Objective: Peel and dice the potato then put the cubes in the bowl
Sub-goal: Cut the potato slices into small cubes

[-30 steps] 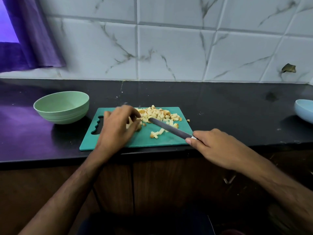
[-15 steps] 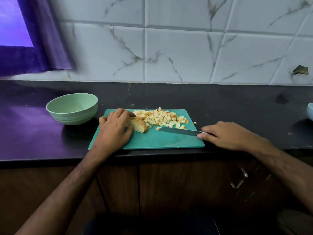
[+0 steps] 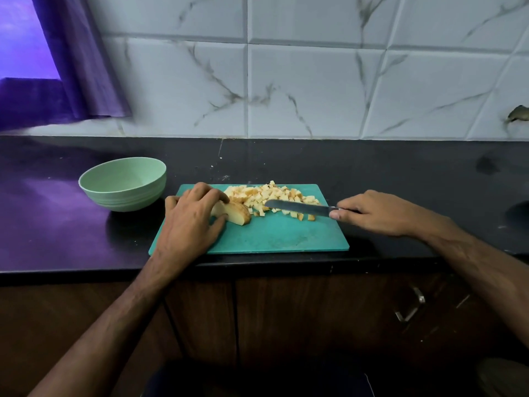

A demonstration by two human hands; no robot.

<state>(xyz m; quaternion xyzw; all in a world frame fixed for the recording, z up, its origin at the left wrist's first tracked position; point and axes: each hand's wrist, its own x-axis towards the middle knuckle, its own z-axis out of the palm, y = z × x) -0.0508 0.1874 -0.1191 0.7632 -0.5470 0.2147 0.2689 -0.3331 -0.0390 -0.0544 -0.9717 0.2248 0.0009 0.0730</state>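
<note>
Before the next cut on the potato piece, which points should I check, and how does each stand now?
1. Left hand holds the potato piece: ok.
2. Right hand grips the knife: ok.
3. Blade over the piece: not ok, it lies over the cubes.
4. Left fingers clear of the blade: ok.
5. Free board for cutting: ok.
6. Bowl beside the board: ok.

knife handle [image 3: 347, 211]: hidden in right hand [image 3: 372, 213] | potato piece [image 3: 236, 213]: left end under left hand [image 3: 189, 222]

pale green bowl [image 3: 123, 183], teal board [image 3: 274, 233], yellow cubes [image 3: 272, 196], black counter [image 3: 400, 173].
</note>
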